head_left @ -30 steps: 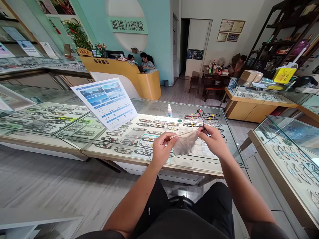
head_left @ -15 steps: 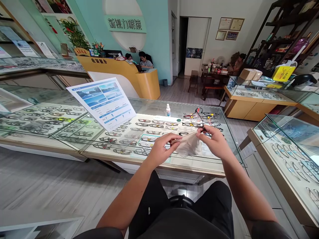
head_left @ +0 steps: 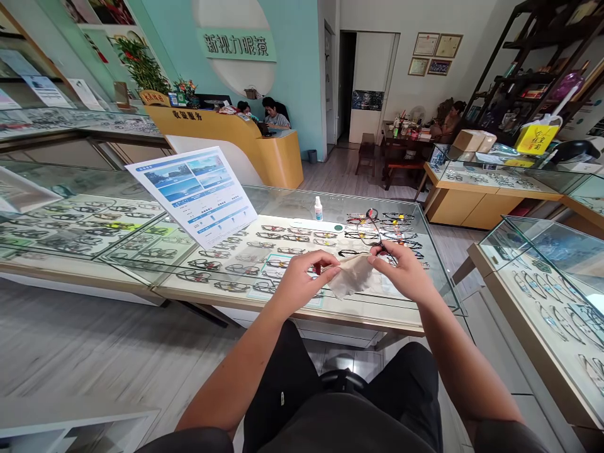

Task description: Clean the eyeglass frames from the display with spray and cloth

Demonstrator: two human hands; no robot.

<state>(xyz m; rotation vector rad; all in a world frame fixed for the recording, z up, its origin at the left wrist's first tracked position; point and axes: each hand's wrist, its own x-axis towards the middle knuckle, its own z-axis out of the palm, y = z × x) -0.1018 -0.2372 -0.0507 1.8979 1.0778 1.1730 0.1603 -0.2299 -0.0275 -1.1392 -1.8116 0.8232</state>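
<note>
A beige cleaning cloth (head_left: 352, 278) is stretched between my two hands above the glass display case (head_left: 377, 313). My left hand (head_left: 304, 281) pinches its left corner between thumb and fingers. With thumb and fingertips closed, my right hand (head_left: 403, 272) grips the cloth's right corner and also a pair of dark-framed eyeglasses (head_left: 369, 234). The glasses stick up above that hand, tilted, with part of the frame hidden behind the fingers. A small white spray bottle (head_left: 318, 209) stands on the glass top beyond the hands.
Rows of eyeglasses (head_left: 231, 286) lie inside the case under the glass. A printed sheet (head_left: 195, 198) stands tilted at the left. Another display case (head_left: 542, 302) is to the right. People sit at a yellow counter (head_left: 278, 157) and at a dark table (head_left: 401, 148) behind.
Both hands have shifted slightly left with the cloth between them. The eyeglasses in the right hand have moved a little left and changed their tilt.
</note>
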